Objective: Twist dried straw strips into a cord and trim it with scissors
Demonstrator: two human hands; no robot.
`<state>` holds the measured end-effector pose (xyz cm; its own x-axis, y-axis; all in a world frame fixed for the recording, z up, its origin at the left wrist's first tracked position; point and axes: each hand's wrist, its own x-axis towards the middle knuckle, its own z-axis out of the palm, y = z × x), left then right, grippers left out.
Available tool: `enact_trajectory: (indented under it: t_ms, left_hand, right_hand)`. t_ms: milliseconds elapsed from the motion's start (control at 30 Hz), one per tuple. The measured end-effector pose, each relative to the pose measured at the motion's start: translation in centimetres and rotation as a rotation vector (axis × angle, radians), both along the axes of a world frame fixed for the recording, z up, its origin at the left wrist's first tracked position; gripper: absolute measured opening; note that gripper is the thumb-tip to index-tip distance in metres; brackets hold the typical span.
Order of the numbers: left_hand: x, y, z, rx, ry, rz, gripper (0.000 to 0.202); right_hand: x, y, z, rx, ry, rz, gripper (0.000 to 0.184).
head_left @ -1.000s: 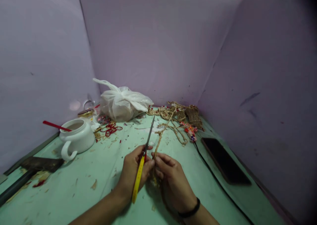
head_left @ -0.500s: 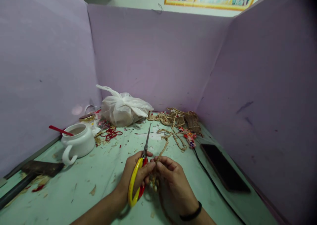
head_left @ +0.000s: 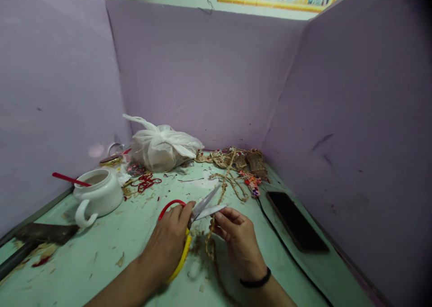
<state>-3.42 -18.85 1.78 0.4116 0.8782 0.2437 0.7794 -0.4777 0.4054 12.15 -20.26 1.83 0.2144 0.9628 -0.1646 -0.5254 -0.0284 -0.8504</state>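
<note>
My left hand [head_left: 167, 244] grips a pair of scissors [head_left: 202, 208] with one red and one yellow handle loop; the blades are spread apart and point right and away. My right hand [head_left: 238, 239] pinches a strand of jute cord [head_left: 221, 194] just by the blade tips. The cord runs from a tangle at the back of the table, between my hands, and down under my right wrist, which wears a black band. Both hands hover low over the pale green table [head_left: 108, 271].
A white teapot [head_left: 96, 196] with a red stick stands at left, a dark blade [head_left: 43, 232] in front of it. A knotted plastic bag [head_left: 162, 145], red beads [head_left: 145, 182] and a jute pile [head_left: 239, 159] lie at the back. A black phone [head_left: 295, 221] with cable lies right. Purple partition walls enclose three sides.
The scissors swung from pointing straight away with blades together to lying flatter with blades spread. My left hand shifted its grip on the handles; my right hand stayed on the cord.
</note>
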Motion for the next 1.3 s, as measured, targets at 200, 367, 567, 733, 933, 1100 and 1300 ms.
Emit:
enact_trajectory:
  t_ms: [200,367,567,733,933,1100,1300]
  left_hand:
    - [0.0,0.9,-0.9,0.102,0.095,-0.070,0.056]
    - [0.0,1.0,-1.2,0.102,0.083,-0.091,0.054]
    - [0.4,0.6,-1.1,0.062,0.072,-0.100,0.054]
    - [0.8,0.1,-0.9,0.009,0.045,-0.075,0.052]
    - [0.9,0.1,-1.0,0.026,-0.005,-0.088,0.051]
    - [0.9,-0.1,-0.2,-0.063,-0.078,-0.079,0.041]
    - [1.3,-0.3,0.6,-0.238,-0.530,-0.021,0.021]
  right_hand:
    - [-0.2,-0.1,-0.1,0.012,0.070,0.102,0.025]
    - [-0.5,0.0,-0.3,0.040,0.010,0.116,0.023]
    - [-0.8,0.0,-0.7,0.094,-0.188,0.055,0.012]
    - [-1.2,-0.5,-0.1,0.067,-0.245,-0.026,0.008]
    - [-1.3,-0.8,0.3,0.097,-0.274,-0.047,0.005]
    - [-1.3,-0.5,-0.1,0.106,-0.173,-0.011,0.010]
    - [-1.6,-0.6,-0.7,0.060,0.045,0.112,0.019]
